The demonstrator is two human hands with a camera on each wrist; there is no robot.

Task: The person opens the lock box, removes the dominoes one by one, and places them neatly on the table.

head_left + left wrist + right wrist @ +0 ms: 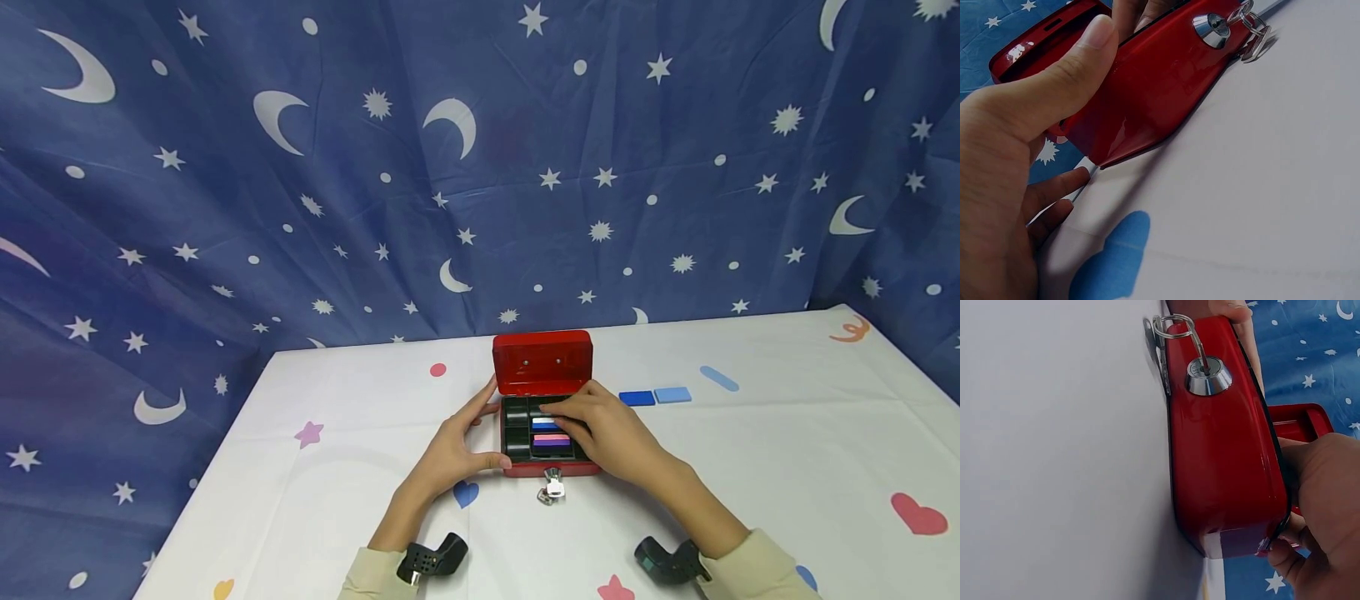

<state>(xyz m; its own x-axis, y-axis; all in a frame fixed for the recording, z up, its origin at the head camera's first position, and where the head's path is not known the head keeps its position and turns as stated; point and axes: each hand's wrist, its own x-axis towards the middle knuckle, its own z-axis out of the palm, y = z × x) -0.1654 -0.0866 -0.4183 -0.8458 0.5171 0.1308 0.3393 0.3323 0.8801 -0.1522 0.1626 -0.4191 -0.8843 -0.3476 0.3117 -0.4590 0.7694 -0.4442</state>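
Observation:
A red cash box [551, 469] stands with its lid [543, 363] raised and a black divided tray [517, 437] inside. One tray compartment shows a white-and-blue pair of bars [545, 424], another a pink-and-purple pair of bars [551, 440]. My left hand [447, 454] rests along the box's left side, its thumb on the front corner and its fingers spread toward the back. Over the tray's right side, my right hand [617, 429] reaches in, index finger and thumb at the white-and-blue bars. Whether it pinches one is hidden. Keys [1255, 25] hang from the front lock [1208, 376].
On the white tablecloth [360, 500], right of the box, lie a dark blue bar [636, 398] and a light blue bar [672, 394] end to end. Behind the table hangs a blue curtain [480, 208] with moons and stars. Coloured shapes are printed on the cloth.

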